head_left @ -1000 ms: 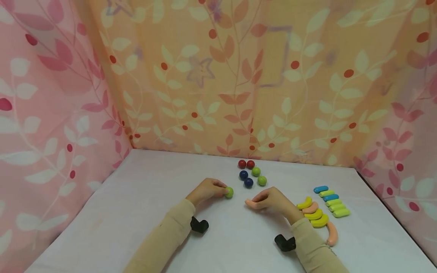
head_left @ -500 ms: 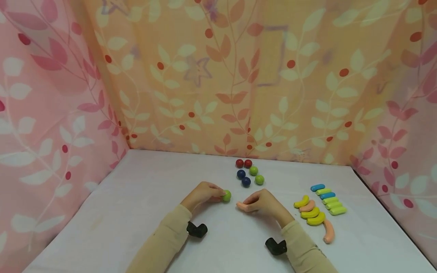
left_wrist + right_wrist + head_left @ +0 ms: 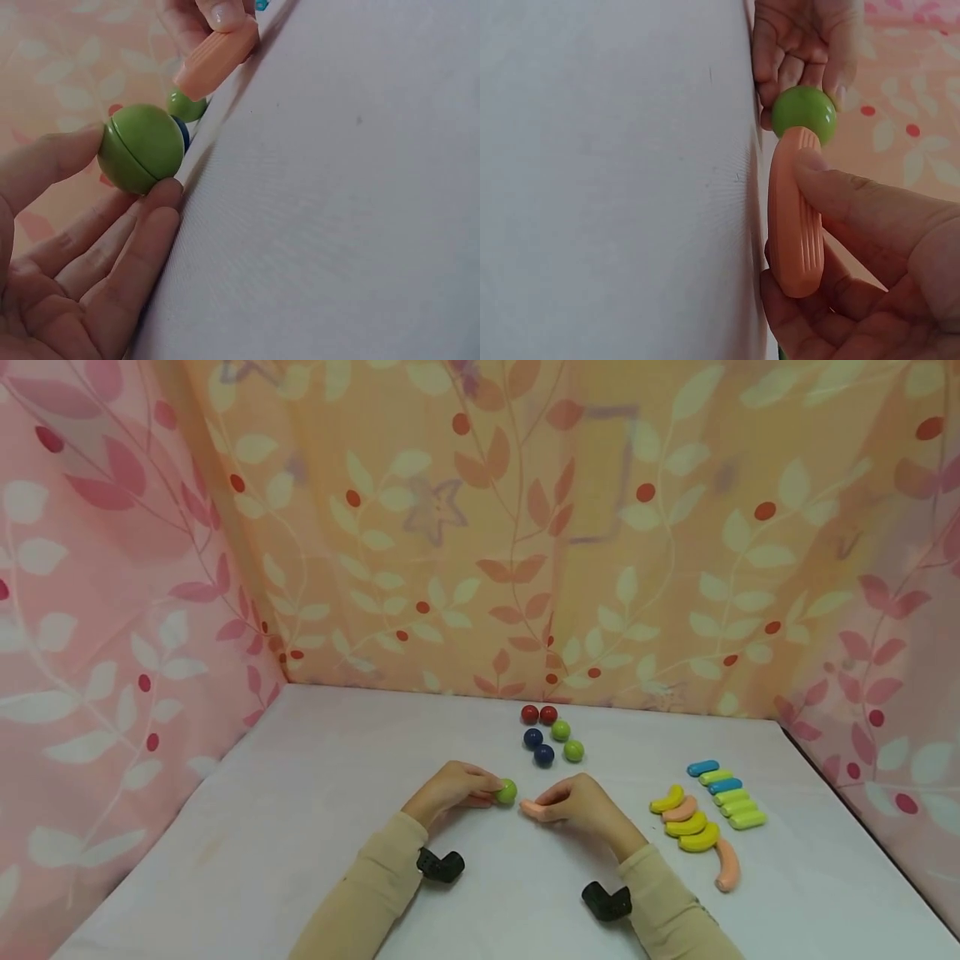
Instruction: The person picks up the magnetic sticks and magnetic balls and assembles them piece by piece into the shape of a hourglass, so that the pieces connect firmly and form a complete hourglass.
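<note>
My left hand pinches a green ball between thumb and fingertips, just over the white table. A seam line runs round the ball. My right hand holds a salmon-coloured ridged stick by thumb and fingers, its free end towards the ball. In the head view a small gap separates stick and ball. The right wrist view shows the stick's tip overlapping the ball, nearer the camera. Behind the hands lie two red balls, two blue balls and two more green balls.
To the right on the table lie yellow banana-shaped pieces, salmon-coloured curved pieces, and a row of blue sticks and light-green sticks. Patterned cloth walls in the back and sides.
My right hand has moved left with the salmon-coloured stick, narrowing the gap to the green ball. My left hand still holds the ball, slightly nearer me. The head view has shifted a little.
</note>
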Action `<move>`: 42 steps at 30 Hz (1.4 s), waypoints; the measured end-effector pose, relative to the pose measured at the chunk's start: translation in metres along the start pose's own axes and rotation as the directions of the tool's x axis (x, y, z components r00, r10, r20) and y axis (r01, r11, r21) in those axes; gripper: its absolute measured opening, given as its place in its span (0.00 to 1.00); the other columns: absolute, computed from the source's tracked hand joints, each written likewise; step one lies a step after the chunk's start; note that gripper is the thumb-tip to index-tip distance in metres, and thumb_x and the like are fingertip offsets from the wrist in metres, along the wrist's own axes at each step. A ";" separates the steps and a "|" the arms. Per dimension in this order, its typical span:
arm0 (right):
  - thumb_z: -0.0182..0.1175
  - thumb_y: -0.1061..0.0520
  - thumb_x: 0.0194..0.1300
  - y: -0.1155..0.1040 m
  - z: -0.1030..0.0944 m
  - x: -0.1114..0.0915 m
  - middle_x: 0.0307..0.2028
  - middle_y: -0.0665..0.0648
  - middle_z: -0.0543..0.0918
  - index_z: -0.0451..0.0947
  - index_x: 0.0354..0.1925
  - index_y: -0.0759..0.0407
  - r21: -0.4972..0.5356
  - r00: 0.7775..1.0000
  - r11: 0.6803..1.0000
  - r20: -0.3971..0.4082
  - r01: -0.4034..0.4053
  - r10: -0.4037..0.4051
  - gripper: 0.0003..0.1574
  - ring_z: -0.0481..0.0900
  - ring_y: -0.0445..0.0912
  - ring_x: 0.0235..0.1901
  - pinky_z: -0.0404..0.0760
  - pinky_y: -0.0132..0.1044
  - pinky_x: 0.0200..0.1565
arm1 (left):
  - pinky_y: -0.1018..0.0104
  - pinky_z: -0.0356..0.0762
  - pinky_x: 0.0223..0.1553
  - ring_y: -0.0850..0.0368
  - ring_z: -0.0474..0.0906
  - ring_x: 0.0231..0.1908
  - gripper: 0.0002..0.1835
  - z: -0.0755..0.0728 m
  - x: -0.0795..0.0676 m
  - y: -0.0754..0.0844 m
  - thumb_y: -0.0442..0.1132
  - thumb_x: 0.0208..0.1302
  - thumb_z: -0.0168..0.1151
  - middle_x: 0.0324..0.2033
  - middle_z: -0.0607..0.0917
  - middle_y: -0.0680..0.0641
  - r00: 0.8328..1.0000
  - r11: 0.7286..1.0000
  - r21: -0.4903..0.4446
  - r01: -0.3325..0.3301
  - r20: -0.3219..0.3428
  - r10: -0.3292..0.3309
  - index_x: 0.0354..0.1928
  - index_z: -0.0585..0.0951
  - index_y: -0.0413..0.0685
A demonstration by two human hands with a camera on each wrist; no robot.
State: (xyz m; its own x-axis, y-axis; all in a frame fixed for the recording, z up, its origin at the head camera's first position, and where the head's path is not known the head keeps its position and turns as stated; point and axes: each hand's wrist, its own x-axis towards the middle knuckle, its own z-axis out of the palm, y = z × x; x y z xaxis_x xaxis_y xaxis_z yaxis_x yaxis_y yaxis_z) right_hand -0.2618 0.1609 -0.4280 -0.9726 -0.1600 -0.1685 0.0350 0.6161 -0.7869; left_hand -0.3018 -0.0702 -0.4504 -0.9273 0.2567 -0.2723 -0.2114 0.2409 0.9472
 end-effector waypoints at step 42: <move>0.75 0.59 0.52 0.003 0.000 -0.001 0.35 0.52 0.89 0.90 0.35 0.57 -0.016 1.000 1.000 0.018 0.022 -0.022 0.09 0.77 0.41 0.35 0.78 0.30 0.36 | 0.66 0.86 0.43 0.60 0.86 0.34 0.15 0.009 -0.007 0.002 0.39 0.59 0.71 0.36 0.90 0.45 0.999 0.999 -0.040 -0.004 0.050 0.006 0.44 0.86 0.36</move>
State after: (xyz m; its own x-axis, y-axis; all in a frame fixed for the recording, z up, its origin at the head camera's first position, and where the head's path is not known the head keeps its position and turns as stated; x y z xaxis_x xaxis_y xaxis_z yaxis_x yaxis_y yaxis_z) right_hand -0.2609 0.1624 -0.4302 -0.9688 -0.1876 -0.1619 0.0096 0.6245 -0.7810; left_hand -0.2926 -0.0636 -0.4483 -0.9121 0.3046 -0.2744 -0.2197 0.2019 0.9544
